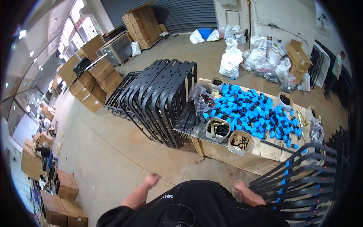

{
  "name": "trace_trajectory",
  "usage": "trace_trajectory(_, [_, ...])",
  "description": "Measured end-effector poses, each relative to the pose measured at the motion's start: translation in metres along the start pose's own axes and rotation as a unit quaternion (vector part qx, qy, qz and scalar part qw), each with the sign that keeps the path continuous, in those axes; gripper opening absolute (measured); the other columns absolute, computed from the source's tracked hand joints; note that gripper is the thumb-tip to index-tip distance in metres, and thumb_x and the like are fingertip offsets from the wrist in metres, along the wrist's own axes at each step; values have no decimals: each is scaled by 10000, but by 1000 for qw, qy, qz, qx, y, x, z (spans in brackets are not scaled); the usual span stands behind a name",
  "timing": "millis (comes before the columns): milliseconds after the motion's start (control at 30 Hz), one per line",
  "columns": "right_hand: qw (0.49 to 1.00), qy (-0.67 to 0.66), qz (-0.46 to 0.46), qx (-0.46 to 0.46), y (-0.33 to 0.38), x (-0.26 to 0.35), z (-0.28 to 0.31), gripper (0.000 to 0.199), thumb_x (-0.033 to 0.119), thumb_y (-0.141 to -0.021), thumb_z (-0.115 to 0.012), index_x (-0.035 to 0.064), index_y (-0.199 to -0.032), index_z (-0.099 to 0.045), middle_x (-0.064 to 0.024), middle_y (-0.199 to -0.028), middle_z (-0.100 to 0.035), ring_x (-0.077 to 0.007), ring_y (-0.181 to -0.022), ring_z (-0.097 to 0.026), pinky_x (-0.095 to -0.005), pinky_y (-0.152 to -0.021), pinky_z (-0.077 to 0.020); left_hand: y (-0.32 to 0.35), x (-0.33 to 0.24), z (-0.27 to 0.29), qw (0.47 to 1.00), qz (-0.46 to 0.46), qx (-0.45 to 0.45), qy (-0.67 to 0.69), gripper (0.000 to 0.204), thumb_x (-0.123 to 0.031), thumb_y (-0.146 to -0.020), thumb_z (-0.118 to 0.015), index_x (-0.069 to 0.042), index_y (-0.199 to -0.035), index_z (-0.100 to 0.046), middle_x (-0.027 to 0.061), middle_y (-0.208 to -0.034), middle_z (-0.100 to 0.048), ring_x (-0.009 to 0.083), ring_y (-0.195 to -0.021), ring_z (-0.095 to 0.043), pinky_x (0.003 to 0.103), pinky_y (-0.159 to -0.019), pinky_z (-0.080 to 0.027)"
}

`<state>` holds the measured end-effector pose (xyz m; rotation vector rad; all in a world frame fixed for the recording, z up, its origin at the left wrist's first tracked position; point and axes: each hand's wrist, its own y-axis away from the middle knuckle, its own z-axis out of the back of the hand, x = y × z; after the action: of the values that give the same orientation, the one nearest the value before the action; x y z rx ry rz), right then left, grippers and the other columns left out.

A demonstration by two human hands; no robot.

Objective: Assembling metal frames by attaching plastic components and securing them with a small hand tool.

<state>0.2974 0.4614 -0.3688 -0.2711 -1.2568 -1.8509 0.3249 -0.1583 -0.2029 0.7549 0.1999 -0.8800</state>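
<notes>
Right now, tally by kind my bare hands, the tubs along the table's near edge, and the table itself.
Left hand and right hand: 2
Left tub and right tub at the near edge: 2
Table: 1
Total: 5

We observe the left hand (152,180) with its fingers curled, held above the bare floor (117,155). We find the right hand (239,185) near a row of black metal frames (319,158) at lower right; its grip is too blurred to judge. Ahead, we record a wooden workbench (219,157) heaped with blue-and-black pieces (244,109); a tub of small black parts (221,130) and a container of dark hardware (241,140) sit along its near edge. We note further black frames (172,75) standing left of the bench, and white sacks (230,60) beyond it.
</notes>
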Motion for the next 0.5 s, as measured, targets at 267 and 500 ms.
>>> trace_trajectory(267, [992,-108,-6,68,18,82,-1,152,190,-868,-686,39,-889,-689,-54,-673,-638,-169,-575,-592,-335,-524,-458,-163,-150,212,970,-85,-165,157,324,-257,-868,-740,12,-1049,-737,128,-958,-755,214,-857,-700,348,-788,-556])
trace_trajectory(500, [905,423,44,-12,34,-80,-50,319,331,-930,-558,87,-971,-759,-187,-905,-741,-346,-974,-725,-447,-885,-533,-308,-247,413,910,-142,-388,21,362,-244,-832,-651,-43,-1126,-715,180,-1147,-720,343,-1104,-667,416,-972,-517])
